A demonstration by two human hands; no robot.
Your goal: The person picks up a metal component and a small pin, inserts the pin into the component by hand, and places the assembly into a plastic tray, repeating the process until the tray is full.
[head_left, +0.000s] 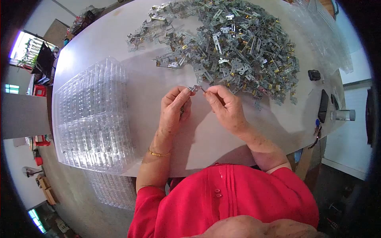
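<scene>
Between my two hands, near the middle of the table, is a small silvery metal part [196, 88]. My left hand [174, 108] pinches its left end between thumb and fingertips; something metallic also shows against the curled fingers below. My right hand [227, 106] is closed at the part's right end, thumb against index finger, on what looks like the same part or a thin piece joined to it. Just beyond my hands lies a large heap of metal parts [242, 47], grey with some brass-coloured bits.
Clear plastic trays [93, 119] with many compartments cover the left side of the white table [147, 79]. Plastic bags [323, 35] lie at the back right. A black object [314, 75], a dark case [323, 105] and a clear cylinder [345, 115] are at the right edge.
</scene>
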